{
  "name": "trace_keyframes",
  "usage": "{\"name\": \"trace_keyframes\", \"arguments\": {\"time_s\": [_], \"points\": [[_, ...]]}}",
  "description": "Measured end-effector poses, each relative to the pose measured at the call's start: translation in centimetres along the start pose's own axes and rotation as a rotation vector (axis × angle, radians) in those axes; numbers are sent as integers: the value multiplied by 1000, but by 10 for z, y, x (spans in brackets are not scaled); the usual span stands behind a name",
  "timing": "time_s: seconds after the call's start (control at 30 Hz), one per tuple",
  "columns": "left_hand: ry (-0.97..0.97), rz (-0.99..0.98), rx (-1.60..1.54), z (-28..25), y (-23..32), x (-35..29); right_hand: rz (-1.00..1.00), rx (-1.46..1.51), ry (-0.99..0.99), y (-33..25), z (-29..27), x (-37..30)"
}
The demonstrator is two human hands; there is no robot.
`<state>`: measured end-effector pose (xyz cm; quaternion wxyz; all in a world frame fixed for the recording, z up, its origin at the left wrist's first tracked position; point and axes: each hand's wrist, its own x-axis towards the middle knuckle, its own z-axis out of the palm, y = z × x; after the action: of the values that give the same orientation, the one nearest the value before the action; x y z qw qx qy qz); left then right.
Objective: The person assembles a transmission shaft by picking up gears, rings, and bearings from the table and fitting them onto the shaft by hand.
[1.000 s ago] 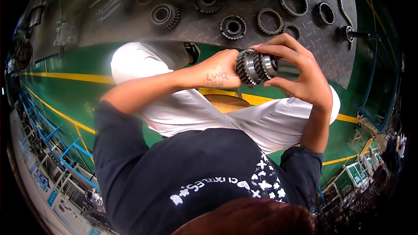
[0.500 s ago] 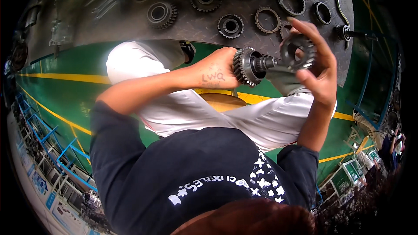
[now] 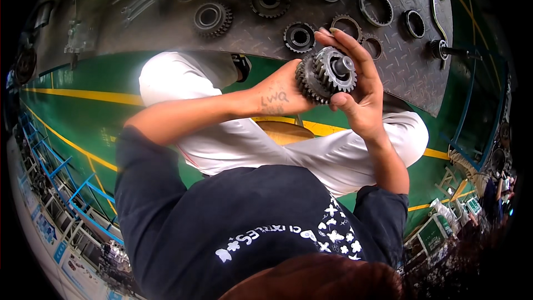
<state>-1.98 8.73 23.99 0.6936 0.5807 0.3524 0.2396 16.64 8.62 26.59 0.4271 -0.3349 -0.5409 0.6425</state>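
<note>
My left hand (image 3: 278, 91) is closed around the back part of a gear shaft (image 3: 345, 65), with its fingers hidden behind the metal. A toothed gear (image 3: 307, 86) sits on the shaft beside that hand. In front of it, a second gear (image 3: 328, 72) is around the shaft, and the shaft's bare end sticks out through its centre. My right hand (image 3: 363, 97) curves round this second gear, thumb at its lower edge and fingers along its far side. Whether the two gears touch is hard to make out.
On the dark metal table (image 3: 405, 75) lie a thick double gear (image 3: 214, 19), a toothed hub (image 3: 300, 38), several rings such as a large toothed ring (image 3: 376, 8), and another shaft (image 3: 452, 50) at the right edge. A bent metal rod (image 3: 438, 8) lies beyond it.
My right hand has moved left with the second gear, which was apart from the shaft and now surrounds it. The left hand still holds the shaft, its end now turned more toward me.
</note>
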Motion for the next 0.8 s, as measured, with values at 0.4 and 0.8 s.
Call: {"name": "trace_keyframes", "arguments": {"time_s": [0.4,0.8], "points": [[40,-3,8,-2,-28,-6,-119,-594,-132,-24,-12,7],[17,-88,255,0,-32,-3,-85,-733,-237,-40,-29,1]]}}
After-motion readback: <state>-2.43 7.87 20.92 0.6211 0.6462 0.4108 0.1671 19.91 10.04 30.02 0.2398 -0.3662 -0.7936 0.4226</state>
